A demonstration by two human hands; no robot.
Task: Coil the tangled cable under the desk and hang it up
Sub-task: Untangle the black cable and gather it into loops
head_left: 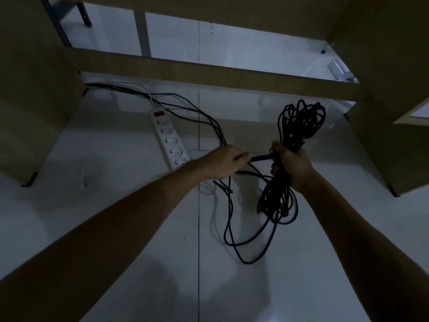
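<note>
A long black cable [299,122] is gathered into a bundle of loops. My right hand [291,162] is shut around the middle of that bundle, with loops sticking up above the fist and hanging below it. My left hand [226,162] pinches a strand of the same cable just left of the bundle. Loose slack trails from both hands onto the white floor in a wide loop.
A white power strip [168,137] with a red switch lies on the floor under the desk, with several thin black and white wires running left. A wooden crossbar [209,70] spans above. Desk side panels [30,101] stand left and right.
</note>
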